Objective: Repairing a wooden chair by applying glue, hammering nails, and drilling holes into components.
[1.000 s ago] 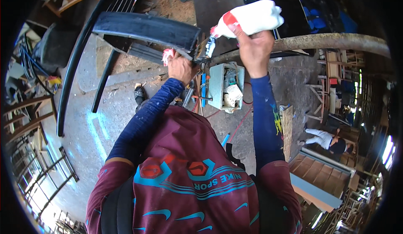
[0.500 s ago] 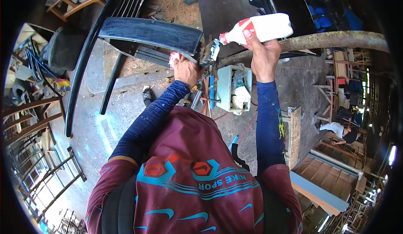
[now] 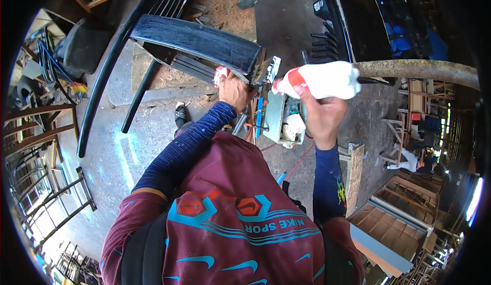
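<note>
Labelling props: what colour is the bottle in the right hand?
Mostly white bottle, red toward the neck; best in the head view.

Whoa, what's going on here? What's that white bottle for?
The person's right hand is holding a white bottle sideways, its red neck pointing left. It is near a small piece with white smears. The left hand is by the end of a dark curved wooden part, next to something red and white. What the bottle is for, I can't tell.
</note>
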The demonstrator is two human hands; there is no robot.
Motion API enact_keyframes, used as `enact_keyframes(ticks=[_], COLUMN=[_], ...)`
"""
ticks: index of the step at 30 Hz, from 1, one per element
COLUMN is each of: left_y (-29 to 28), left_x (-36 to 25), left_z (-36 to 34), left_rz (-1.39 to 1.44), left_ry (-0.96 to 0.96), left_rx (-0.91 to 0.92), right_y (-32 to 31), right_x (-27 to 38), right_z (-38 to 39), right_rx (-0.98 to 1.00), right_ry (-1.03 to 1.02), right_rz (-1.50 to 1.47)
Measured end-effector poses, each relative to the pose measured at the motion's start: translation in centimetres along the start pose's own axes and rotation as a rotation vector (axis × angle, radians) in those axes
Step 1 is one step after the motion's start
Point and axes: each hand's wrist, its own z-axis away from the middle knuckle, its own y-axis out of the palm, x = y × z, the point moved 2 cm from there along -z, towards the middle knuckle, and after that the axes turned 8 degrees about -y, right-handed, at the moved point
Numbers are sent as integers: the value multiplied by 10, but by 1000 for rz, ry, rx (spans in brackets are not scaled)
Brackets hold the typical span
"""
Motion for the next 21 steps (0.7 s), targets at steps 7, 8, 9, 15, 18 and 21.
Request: enact_keyframes(ticks=[7, 8, 9, 15, 18, 21], left_y=[-2, -4, -5, -37, -71, -115], left_x=[-7, -6, -4, 37, 60, 71], left_z=[-3, -2, -3, 19, 31, 41], left_rz=[-100, -105, -39, 186, 520, 1095], left_ry=[-106, -90, -117, -211, -439, -848], left_rx=[389, 298, 284, 524, 723, 689], right_y=[5, 3, -5, -24, -17, -6], right_x=[-6, -8, -11, -63, -82, -86], right_z=[3, 13, 27, 87, 108, 114], right_rx=[57, 13, -39, -610, -837, -806], right_ry=[-76, -70, 118, 463, 667, 647], right_rz=[298, 164, 90, -939, -1221, -1397])
